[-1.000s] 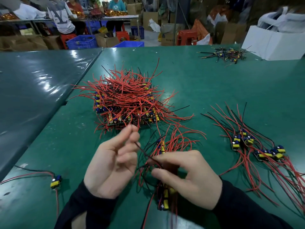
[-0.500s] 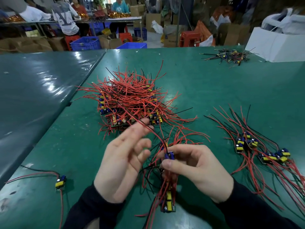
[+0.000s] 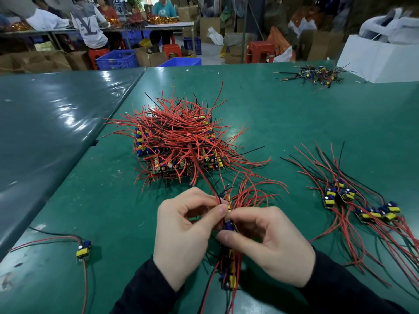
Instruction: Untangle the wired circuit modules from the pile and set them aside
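Nearest to the camera, the two hands have been brought together over a small cluster of modules (image 3: 229,266) that hangs and lies between them on the green tabletop (image 3: 113,200). The left hand (image 3: 188,234), which a moment ago was spread open with its fingers raised, is now closed into a narrow grip, and a red wire (image 3: 205,177) is pinched between thumb and forefinger. The right hand (image 3: 269,243) has a narrow grip too, and a blue-topped module (image 3: 227,226) is held at its fingertips. From this it is judged that one wire is being drawn free, so one module is close to separation. On the left a single module (image 3: 83,249) lies alone; on the right the set-aside modules (image 3: 362,205) are laid in a loose row, unchanged from before. Further away the big pile (image 3: 176,141) is seen, its position as earlier, still joined to the hands by the pinched wire. A smaller heap (image 3: 317,75) lies far behind.
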